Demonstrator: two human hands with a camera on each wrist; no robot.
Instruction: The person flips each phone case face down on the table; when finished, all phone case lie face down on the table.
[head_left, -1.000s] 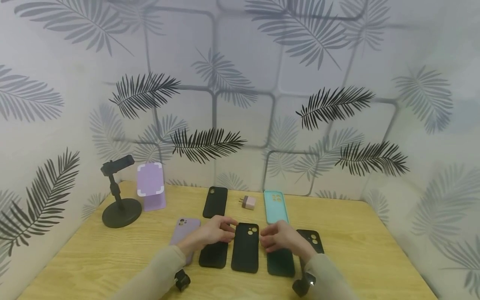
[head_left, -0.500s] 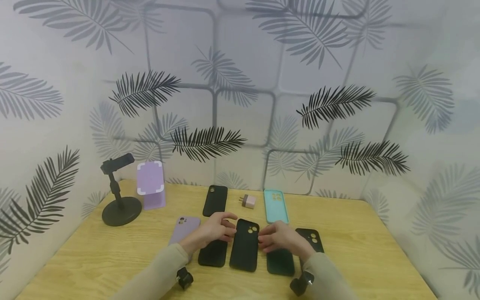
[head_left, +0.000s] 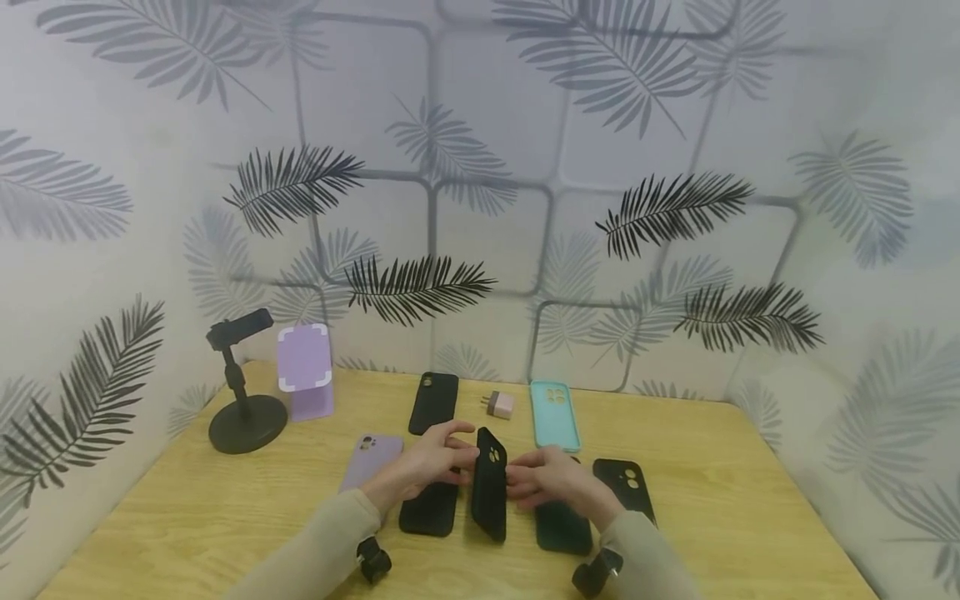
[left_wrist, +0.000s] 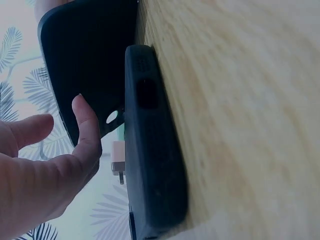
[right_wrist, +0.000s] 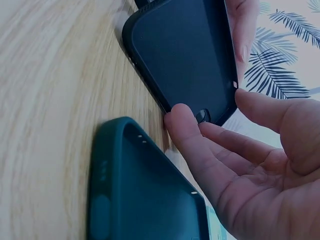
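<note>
A black phone case (head_left: 489, 493) stands tilted on its long edge in the middle of the table, between both hands. My right hand (head_left: 558, 479) pinches it; in the right wrist view the thumb is at its upper edge and the fingertips (right_wrist: 181, 116) at its lower edge, beside the camera cutout. The hollow inside faces that hand. My left hand (head_left: 431, 460) is at the other face, fingers slightly bent against the case, thumb raised. Below the left hand lies another black case (left_wrist: 155, 150). A dark green case (right_wrist: 150, 200) lies below the right hand.
A purple case (head_left: 371, 458) lies at left, a black case (head_left: 626, 487) at right. Behind are a black case (head_left: 435, 404), a pink charger plug (head_left: 501, 405) and a turquoise case (head_left: 555, 417). A black stand (head_left: 247, 425) and purple stand (head_left: 303, 358) stand back left.
The middle black case lay flat a second ago; its right side has risen and it now stands steeply tilted. The right hand has moved slightly left with it.
</note>
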